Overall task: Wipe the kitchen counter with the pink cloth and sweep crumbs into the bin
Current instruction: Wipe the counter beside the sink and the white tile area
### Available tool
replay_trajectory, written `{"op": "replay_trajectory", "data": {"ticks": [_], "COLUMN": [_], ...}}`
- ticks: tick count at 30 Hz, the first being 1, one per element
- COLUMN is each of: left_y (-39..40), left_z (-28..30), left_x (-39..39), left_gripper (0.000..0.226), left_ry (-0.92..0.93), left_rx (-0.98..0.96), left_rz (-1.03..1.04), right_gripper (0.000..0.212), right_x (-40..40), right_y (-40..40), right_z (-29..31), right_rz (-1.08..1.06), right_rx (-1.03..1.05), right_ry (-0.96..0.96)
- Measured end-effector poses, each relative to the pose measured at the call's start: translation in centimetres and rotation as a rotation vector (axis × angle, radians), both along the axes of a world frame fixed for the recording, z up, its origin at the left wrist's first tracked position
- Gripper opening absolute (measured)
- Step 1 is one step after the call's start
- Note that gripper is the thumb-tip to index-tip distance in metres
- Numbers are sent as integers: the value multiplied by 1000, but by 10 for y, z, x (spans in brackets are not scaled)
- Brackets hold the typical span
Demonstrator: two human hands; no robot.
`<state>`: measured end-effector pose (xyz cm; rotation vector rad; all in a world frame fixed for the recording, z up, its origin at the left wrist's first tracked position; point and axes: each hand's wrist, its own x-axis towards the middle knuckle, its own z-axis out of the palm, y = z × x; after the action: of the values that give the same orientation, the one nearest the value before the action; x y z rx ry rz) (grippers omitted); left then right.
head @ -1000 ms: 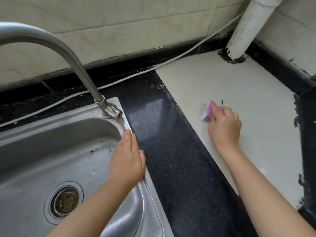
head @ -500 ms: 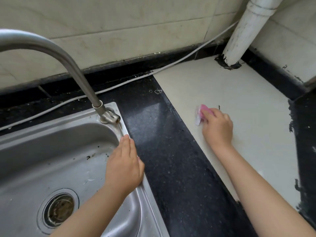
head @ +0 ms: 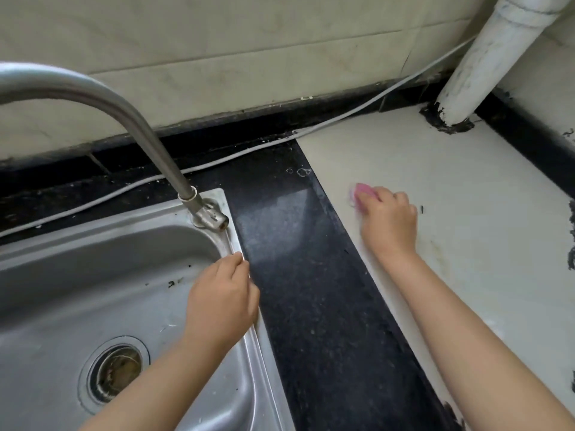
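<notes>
Cloth: the pink cloth (head: 362, 192) lay on the pale part of the bench (head: 485, 244), close to the seam with the dark strip (head: 298, 275), mostly hidden under your right hand (head: 389, 223).
Right hand: your fingers (head: 381, 195) were curled down over the cloth, clamped on it and pressing it flat, which looked like the hold for a wiping stroke.
Crumbs: one small dark fleck (head: 422, 209) sat just beside your right hand; it is too small to tell whether it was a crumb or a mark.
Left hand: your left hand (head: 222, 301) rested on the rim of the sink (head: 241, 253), knuckles bent and nothing in it that I could see, probably bracing you while you reached across.
Surroundings: the tap (head: 149, 135) arched over the basin, a white cable (head: 217, 161) ran along the back wall, and a white pipe (head: 485, 66) stood in the far corner.
Bin: none was in view.
Progress: you were in the wiping stage; sweeping was not yet begun.
</notes>
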<state>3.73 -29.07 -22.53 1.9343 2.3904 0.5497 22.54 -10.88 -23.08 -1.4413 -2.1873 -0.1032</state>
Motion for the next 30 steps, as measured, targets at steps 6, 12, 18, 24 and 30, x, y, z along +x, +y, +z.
{"op": "replay_trajectory", "data": {"ticks": [6,12,18,24,30], "left_y": [14,19,22,19,18], "left_z": [-4,-10,-8,-11,-10], "left_x": [5,3,-9,-5,-5], "left_gripper": [37,47,44,46,43], "left_ry": [12,55,84,85,29], "left_rx": [90,-58,-9,-9,0], "left_rz": [63,91,38,57,22], "right_gripper": [32,36,29,39,30], "right_x": [-36,-48,-36,-119,-46], "right_y": [-33,-28,8,-31,42], "right_z": [7,-11,28,-1,6], "right_rz": [350,489,312,758,322], "right_rx": [42,51,68,2,-69], "right_ry": [145,-122,71,-72,-86]}}
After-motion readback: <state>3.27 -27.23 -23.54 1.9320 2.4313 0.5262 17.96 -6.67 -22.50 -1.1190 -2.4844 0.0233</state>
